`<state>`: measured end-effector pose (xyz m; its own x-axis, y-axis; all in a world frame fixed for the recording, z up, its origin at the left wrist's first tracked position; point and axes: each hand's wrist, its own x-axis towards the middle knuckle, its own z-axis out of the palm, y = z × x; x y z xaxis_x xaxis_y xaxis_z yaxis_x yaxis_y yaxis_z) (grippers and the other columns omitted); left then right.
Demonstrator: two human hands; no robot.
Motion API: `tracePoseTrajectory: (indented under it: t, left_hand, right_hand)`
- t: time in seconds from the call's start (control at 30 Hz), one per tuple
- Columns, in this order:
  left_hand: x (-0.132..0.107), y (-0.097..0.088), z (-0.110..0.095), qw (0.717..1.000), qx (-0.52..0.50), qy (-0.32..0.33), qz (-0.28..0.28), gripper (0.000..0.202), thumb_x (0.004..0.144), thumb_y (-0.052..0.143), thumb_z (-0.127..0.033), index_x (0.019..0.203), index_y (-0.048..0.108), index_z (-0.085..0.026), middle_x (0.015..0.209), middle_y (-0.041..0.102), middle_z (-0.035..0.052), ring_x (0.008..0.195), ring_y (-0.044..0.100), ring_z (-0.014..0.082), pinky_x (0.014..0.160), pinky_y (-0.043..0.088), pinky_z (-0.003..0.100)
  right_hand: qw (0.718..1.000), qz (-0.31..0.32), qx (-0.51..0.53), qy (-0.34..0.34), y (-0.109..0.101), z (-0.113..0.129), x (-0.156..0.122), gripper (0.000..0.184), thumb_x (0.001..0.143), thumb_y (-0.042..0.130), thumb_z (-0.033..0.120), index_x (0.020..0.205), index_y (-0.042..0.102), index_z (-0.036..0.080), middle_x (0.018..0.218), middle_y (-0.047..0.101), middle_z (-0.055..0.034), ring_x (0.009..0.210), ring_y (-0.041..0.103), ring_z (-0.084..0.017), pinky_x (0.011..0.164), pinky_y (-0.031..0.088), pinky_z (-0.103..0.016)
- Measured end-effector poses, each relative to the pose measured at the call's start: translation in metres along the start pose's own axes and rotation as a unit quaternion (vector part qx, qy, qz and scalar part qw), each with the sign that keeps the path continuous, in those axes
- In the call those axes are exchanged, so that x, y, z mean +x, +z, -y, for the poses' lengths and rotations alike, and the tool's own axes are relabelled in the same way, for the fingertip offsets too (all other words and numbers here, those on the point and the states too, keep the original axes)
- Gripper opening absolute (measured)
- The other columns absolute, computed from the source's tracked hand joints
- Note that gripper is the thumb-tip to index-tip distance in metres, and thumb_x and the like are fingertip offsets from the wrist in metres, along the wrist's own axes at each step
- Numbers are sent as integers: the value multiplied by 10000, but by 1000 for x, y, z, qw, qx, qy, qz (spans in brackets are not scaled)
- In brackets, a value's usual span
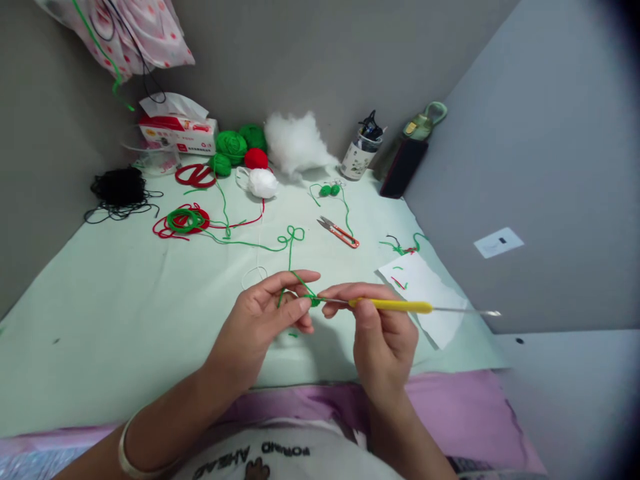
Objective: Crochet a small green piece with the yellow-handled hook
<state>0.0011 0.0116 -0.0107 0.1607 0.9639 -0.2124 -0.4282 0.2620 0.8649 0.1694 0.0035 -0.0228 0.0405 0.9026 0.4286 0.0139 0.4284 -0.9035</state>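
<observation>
- Presently, the left hand (265,313) pinches a small green piece of crocheted yarn (315,302) between thumb and fingers; the grip is closed, with the other fingers partly curled behind.
- The right hand (385,333) holds a double-ended metal crochet hook with a yellow handle (395,305), the thumb and fingers closed around the handle; its left tip is at the green piece.
- This green piece is above the near part of the pale green tablecloth (150,320), between the two hands.
- A thin green yarn strand (290,257) goes from the raised left index finger to the loops lying behind.
- Beyond the hands lie orange-handled thread snips (345,237), and behind these, two small green oval pieces (330,191).
- To the right, a white paper sheet (435,307) carries short yarn scraps.
- At the back stand a fluffy heap of white stuffing (297,143), a round red yarn ball (256,159) and a white yarn ball (263,183).
</observation>
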Motion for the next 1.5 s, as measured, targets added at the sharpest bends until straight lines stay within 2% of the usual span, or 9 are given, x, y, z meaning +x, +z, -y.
tracePoseTrajectory:
  t: [0.3,0.43,0.53,0.63,0.8,0.93,1.03,1.2,1.5]
  left_hand:
    - [-3,9,6,998,18,50,-42,356,765,898,-163,1104,835,-249,795,668,-36,665,646,116,672,577,238]
    - [0,6,5,994,-100,-41,15,415,792,910,-222,1195,813,-213,773,670,-29,655,624,99,640,561,213]
    - [4,0,2,983,-149,-104,33,335,854,865,-217,1182,822,-165,729,640,-29,615,577,70,596,526,178]
    - [6,-3,-1,985,-151,-79,32,293,860,855,-177,1152,835,-181,704,614,-46,593,563,55,570,503,154]
    - [4,4,0,994,-93,-44,40,258,855,872,-228,1111,842,-214,671,645,-49,539,581,61,545,508,166]
    - [3,6,5,995,-99,-28,14,328,797,922,-226,1114,839,-223,771,695,-43,517,591,47,519,506,163]
    - [5,2,7,984,-149,-88,50,330,833,895,-251,1153,836,-197,660,635,-52,484,555,45,482,472,149]
    - [9,-3,3,980,-169,-100,35,254,861,854,-185,1114,847,-174,628,578,-60,522,522,37,485,447,119]
    - [4,3,4,994,-93,-43,40,220,853,868,-229,1073,855,-234,833,725,-8,685,677,92,667,576,192]
  right_hand:
    - [951,63,-211,-218,-2,-7,-7,345,1034,553,124,1306,696,282,1042,795,-75,964,772,-231,778,637,-382]
    - [911,49,-315,-262,-1,-14,-8,432,978,670,112,1343,720,337,1137,787,-90,1047,757,-252,822,644,-386]
    - [960,29,-201,-193,-1,-12,-4,350,1006,619,111,1260,763,304,1072,782,-79,965,743,-228,788,628,-375]
    - [996,-27,-38,-79,1,-7,3,266,1052,566,153,1088,794,286,905,746,-33,772,689,-175,687,589,-338]
    - [999,6,-4,-39,7,-6,7,218,1055,595,193,1078,795,277,974,781,-30,760,700,-152,662,603,-306]
    - [968,22,-196,-155,5,-10,-2,313,1014,617,94,1203,773,290,1048,788,-44,905,751,-180,765,639,-323]
    - [935,48,-277,-218,1,-11,-6,386,992,643,75,1280,756,306,1160,779,-75,1032,748,-214,834,643,-356]
    - [994,-27,-60,-92,-2,-7,5,260,1037,597,132,1094,799,285,912,756,-27,768,692,-164,677,593,-321]
    - [996,0,83,36,0,-13,7,182,1049,644,255,1047,824,278,965,792,-22,779,709,-129,719,596,-270]
